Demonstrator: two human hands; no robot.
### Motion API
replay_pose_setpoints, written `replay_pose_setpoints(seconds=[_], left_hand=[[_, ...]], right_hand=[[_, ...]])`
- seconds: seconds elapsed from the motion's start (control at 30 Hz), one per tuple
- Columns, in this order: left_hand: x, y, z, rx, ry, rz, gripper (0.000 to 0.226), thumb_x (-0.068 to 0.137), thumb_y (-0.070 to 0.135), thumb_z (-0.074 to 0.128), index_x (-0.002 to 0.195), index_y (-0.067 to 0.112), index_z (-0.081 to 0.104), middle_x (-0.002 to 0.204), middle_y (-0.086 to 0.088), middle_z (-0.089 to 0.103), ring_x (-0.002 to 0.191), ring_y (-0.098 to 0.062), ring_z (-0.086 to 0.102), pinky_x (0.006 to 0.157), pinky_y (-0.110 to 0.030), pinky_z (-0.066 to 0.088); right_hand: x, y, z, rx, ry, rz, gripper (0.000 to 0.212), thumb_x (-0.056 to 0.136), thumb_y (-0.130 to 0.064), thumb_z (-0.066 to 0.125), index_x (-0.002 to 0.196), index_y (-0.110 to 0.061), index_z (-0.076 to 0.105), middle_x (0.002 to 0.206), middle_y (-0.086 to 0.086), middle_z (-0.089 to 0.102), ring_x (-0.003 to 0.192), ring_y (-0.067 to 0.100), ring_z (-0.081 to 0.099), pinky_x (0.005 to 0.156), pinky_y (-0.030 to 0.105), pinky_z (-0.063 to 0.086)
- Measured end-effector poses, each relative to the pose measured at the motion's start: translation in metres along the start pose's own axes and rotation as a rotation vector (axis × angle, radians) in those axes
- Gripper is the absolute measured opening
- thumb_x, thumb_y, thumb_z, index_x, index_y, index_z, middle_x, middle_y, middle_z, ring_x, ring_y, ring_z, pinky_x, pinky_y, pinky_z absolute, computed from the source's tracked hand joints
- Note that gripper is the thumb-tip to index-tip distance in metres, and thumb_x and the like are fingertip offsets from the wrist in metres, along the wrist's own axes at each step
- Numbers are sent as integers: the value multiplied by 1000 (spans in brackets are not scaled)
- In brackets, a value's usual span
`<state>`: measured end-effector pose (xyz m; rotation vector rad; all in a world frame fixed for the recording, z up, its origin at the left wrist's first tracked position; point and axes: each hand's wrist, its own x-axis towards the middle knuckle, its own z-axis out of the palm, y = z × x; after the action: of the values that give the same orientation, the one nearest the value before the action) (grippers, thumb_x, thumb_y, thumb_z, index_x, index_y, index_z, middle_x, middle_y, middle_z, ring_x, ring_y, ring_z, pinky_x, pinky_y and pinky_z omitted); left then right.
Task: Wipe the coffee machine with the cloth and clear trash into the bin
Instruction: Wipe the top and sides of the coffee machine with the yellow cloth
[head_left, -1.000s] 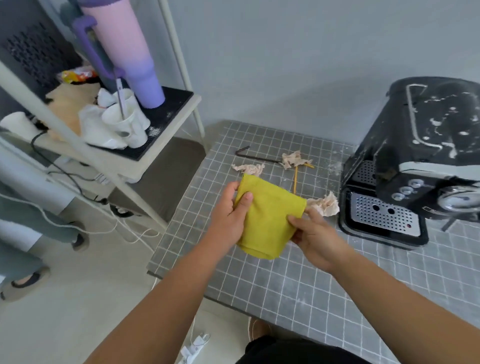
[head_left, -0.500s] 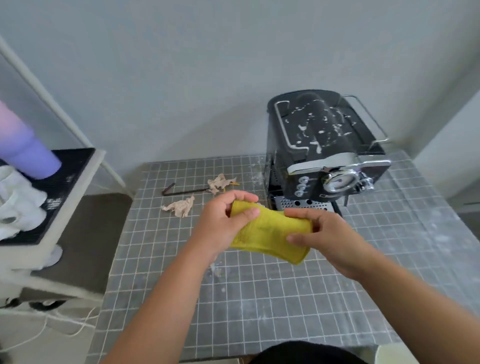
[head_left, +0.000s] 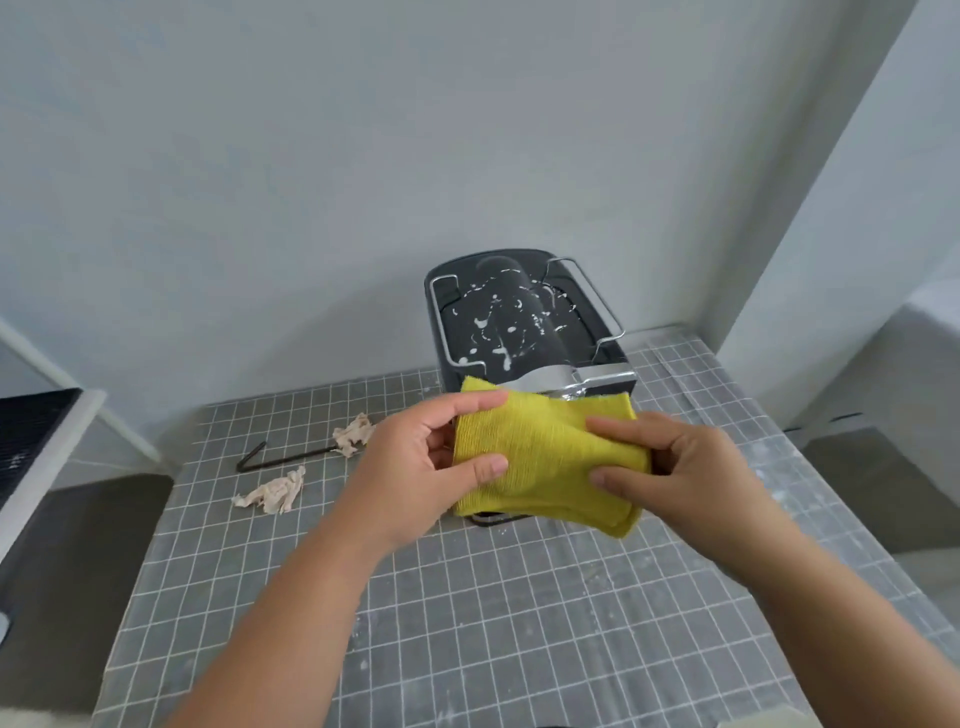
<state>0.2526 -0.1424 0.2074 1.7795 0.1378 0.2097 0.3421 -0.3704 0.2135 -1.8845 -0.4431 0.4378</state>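
Note:
A folded yellow cloth (head_left: 545, 457) is held above the table between both hands, right in front of the coffee machine. My left hand (head_left: 421, 462) pinches its left edge and my right hand (head_left: 675, 467) grips its right side. The black coffee machine (head_left: 514, 322) stands at the back of the table, its top spattered with white specks; the cloth hides its front. Two crumpled beige paper scraps lie to the left, one (head_left: 272, 492) nearer me and one (head_left: 356, 434) further back. No bin is in view.
The grey tiled table (head_left: 493, 623) is dusted with white powder. A bent dark metal rod (head_left: 270, 460) lies by the scraps. A white shelf with a black mat (head_left: 31, 436) stands at the left. A wall rises close behind and to the right.
The view has swung right and centred on the coffee machine. Both hands have lifted the cloth and spread it flatter in front of the machine.

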Motion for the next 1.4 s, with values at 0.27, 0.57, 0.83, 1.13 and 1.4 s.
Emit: replay_pose_setpoints(seconds=[0.27,0.57,0.83,1.13,1.4], left_hand=[[50,23,18,328,282,120,52,76,28,78,124,41,59,130,20,52,116,-7,56,99,-29,49],[86,12,33,751,391,-88,53,89,38,63,139,29,48,148,3,41,134,-23,36,111,-37,28],[91,-6,29,997,438,-170,41,91,55,45,131,45,49,155,12,24,131,-26,22,106,-41,23],[120,-26,-6,391,555,-129,38,102,21,36,138,17,50,142,-4,51,136,-25,40,114,-41,30],[134,-40,-15,339,461,-93,42,104,21,34,145,17,40,89,26,48,86,14,46,88,-20,36]], right_hand=[[73,-39,-28,-157,101,-244,44,82,-15,73,123,-26,64,112,-7,58,86,15,60,85,30,53],[141,-29,-13,-609,9,-274,45,88,-14,54,132,-16,57,129,8,47,101,21,56,83,17,37],[136,-39,25,-923,-27,-554,44,93,-31,44,137,-31,49,157,-1,24,138,29,25,110,44,25],[145,-27,38,-1004,-353,-459,48,100,-40,29,148,-37,29,159,-17,17,149,20,2,120,47,5],[175,-42,50,-843,-302,-359,40,100,-25,41,139,-28,48,153,-13,34,148,21,8,120,48,6]])
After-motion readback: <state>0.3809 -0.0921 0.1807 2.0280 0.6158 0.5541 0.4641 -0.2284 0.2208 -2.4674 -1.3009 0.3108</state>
